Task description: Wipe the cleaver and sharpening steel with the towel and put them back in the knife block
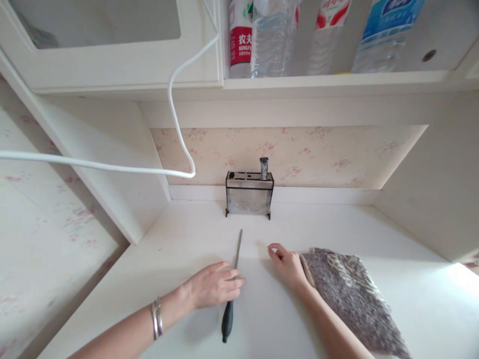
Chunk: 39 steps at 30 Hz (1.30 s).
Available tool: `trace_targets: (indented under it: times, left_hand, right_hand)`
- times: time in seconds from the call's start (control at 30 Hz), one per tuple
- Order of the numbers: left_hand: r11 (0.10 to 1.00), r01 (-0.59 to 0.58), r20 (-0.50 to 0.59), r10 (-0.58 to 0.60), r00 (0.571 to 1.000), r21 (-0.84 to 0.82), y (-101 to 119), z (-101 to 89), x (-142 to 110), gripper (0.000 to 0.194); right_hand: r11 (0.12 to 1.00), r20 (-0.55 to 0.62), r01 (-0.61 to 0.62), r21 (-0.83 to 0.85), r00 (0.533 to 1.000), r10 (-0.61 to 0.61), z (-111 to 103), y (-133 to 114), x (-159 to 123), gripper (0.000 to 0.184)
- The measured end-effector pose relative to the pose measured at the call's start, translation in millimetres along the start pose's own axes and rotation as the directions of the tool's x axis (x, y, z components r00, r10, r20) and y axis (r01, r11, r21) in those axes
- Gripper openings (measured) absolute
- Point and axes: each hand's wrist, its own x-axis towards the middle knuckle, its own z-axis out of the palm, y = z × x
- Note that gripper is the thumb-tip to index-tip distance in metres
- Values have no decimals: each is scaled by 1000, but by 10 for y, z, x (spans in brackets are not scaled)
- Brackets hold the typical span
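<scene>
A honing steel (227,321) lies on the white surface, its black handle toward me and its thin grey rod pointing at the wall. My left hand (213,285), with bracelets at the wrist, is over the steel where rod meets handle; the fingers are slightly apart and hide that part. Whether they touch it I cannot tell. My right hand (286,263) is by the left edge of a grey-brown patterned cloth (348,294), fingers curled in and nothing visible in them. Farther back stands a knife block (249,199) with clear sides and one handle (264,168) sticking up.
Overhead, a shelf (337,82) holds several plastic bottles (273,40). A white cable (175,109) hangs across the upper left, before a cabinet door (130,65). White side panels (430,184) and a flowered wall (299,149) enclose the white surface (168,259).
</scene>
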Motion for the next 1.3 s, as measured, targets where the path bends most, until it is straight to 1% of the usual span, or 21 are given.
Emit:
trace_targets:
  times: [0.1, 0.17, 0.2, 0.23, 0.27, 0.33, 0.37, 0.4, 0.47, 0.57, 0.6, 0.63, 0.7, 0.8, 0.87, 0.9, 1.0, 1.1, 1.23, 1.3]
  left_hand:
    - [1000, -22, 32, 21, 999, 3, -146, -146, 168, 30]
    - [999, -9, 47, 6, 999, 50, -254, -314, 321, 29]
    - [997, 16, 32, -19, 999, 75, -306, -419, 412, 28]
    - [995, 64, -10, -64, 998, 80, -354, -534, 513, 27]
    - [988, 139, -89, -133, 987, 71, -400, -657, 621, 25]
    - [963, 266, -235, -249, 940, 45, -480, -910, 851, 21]
    - [945, 327, -293, -303, 907, 35, -517, -1035, 967, 21]
    - [926, 377, -368, -340, 865, 30, -555, -1155, 1080, 23]
    - [883, 469, -469, -423, 776, -20, -642, -1376, 1293, 25]
    - [857, 481, -617, -482, 623, -184, -822, -1638, 1562, 30]
    - [849, 482, -663, -490, 566, -217, -898, -1704, 1637, 31]
    - [843, 483, -698, -493, 519, -236, -979, -1760, 1704, 32]
    - [839, 486, -756, -480, 445, -246, -1147, -1837, 1814, 30]
    - [822, 526, -807, -456, 375, -220, -1372, -1866, 1925, 28]
    - [802, 566, -820, -447, 358, -190, -1485, -1835, 1968, 29]
    - [796, 580, -820, -444, 362, -175, -1528, -1811, 1982, 30]
    - [774, 619, -806, -449, 387, -133, -1617, -1745, 1999, 30]
    - [763, 636, -792, -458, 404, -117, -1659, -1740, 2009, 29]
    - [765, 640, -775, -448, 445, -75, -1652, -1790, 2050, 27]
    - [761, 648, -766, -432, 476, -27, -1623, -1794, 2079, 26]
  right_hand:
    - [998, 13, 32, -49, 999, -32, 12, -15, -27, 29]
    - [997, 26, 31, -75, 999, -29, -7, -20, -31, 30]
    - [996, 34, 30, -81, 999, -27, -19, -23, -31, 30]
    - [996, 41, 29, -87, 999, -25, -30, -28, -31, 30]
    - [995, 49, 29, -93, 998, -24, -41, -34, -30, 30]
    - [993, 64, 27, -111, 998, -20, -60, -50, -31, 29]
    - [992, 71, 23, -124, 997, -15, -69, -59, -32, 29]
    - [990, 76, 16, -139, 997, -5, -78, -68, -33, 28]
    - [986, 75, -10, -167, 997, 23, -97, -81, -35, 26]
    - [979, 67, -42, -198, 996, 56, -114, -83, -34, 24]
    - [977, 69, -45, -206, 996, 60, -115, -79, -32, 24]
    - [976, 75, -46, -214, 995, 63, -113, -75, -30, 23]
    - [973, 88, -47, -227, 994, 69, -105, -68, -25, 24]
    - [967, 109, -53, -247, 991, 82, -94, -68, -20, 24]
    - [964, 123, -58, -261, 988, 93, -92, -74, -18, 24]
    - [962, 129, -60, -266, 987, 97, -92, -76, -17, 24]
    - [958, 134, -67, -279, 985, 108, -87, -70, -12, 24]
    - [956, 143, -60, -288, 984, 105, -72, -51, -7, 24]
    - [952, 145, -52, -300, 984, 99, -50, -31, 1, 23]
    - [951, 148, -48, -304, 984, 97, -44, -27, 5, 23]
